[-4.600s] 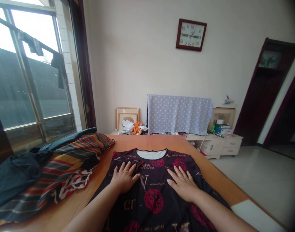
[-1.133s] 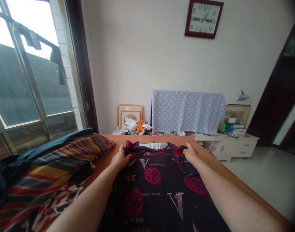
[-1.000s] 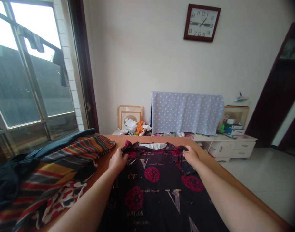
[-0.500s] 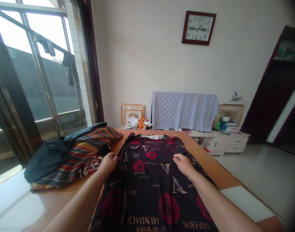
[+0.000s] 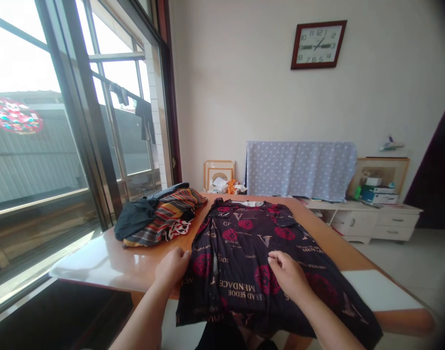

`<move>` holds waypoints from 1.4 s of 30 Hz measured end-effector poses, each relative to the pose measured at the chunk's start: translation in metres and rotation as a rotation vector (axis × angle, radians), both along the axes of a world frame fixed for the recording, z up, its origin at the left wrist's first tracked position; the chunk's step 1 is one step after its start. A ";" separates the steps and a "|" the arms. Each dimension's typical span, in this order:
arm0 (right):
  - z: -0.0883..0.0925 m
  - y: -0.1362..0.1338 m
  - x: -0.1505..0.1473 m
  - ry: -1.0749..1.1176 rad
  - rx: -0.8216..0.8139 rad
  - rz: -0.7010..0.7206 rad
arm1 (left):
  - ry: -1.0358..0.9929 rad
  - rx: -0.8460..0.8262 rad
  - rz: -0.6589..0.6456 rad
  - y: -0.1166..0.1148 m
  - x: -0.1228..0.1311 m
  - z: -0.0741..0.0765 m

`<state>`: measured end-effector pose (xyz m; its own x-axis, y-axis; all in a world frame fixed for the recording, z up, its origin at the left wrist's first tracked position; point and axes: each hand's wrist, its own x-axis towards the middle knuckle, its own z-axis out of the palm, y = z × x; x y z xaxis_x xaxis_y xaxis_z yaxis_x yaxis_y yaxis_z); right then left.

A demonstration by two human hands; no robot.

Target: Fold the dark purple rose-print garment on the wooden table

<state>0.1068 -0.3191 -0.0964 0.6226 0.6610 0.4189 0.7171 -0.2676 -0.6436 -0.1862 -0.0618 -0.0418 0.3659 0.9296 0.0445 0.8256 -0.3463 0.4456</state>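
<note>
Left hand (image 5: 173, 268) curled loosely, right at the near-left edge of a black printed shirt (image 5: 240, 262), with no telling whether any cloth is pinched in the bent fingers. Right hand (image 5: 288, 274) on the shirt itself, well to the right of the left hand, thumb and fingertips (image 5: 271, 258) drawn together over the fabric, again with no telling whether a fold is gripped or only touched. Shirt lying flat and spread lengthwise on a glossy orange table (image 5: 109, 257), collar far ahead of both hands, hem nearer than them, red rosettes and gold lettering across the black cloth. Ahead and to the left of the left hand, a heap of dark and striped clothing (image 5: 160, 218) on the same table, just apart from the shirt. Far ahead of the right hand, a blue polka-dot cloth (image 5: 300, 170) draped against the wall, beside a white drawer cabinet (image 5: 357, 223), with a wall clock (image 5: 318, 44) higher up. Left of the left hand, a tall window (image 5: 113, 121) with dark garments hanging beyond the glass. Right of the right hand, a white panel (image 5: 381, 290) on the table's corner.
</note>
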 end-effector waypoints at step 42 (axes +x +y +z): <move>0.004 -0.020 -0.057 -0.237 -0.178 -0.012 | 0.044 0.390 0.226 -0.026 -0.060 -0.013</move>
<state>0.0494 -0.3389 -0.0924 0.5292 0.7304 0.4317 0.8381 -0.3706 -0.4004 -0.2459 -0.0877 -0.0548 0.1648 0.9032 0.3963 0.9152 -0.2898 0.2800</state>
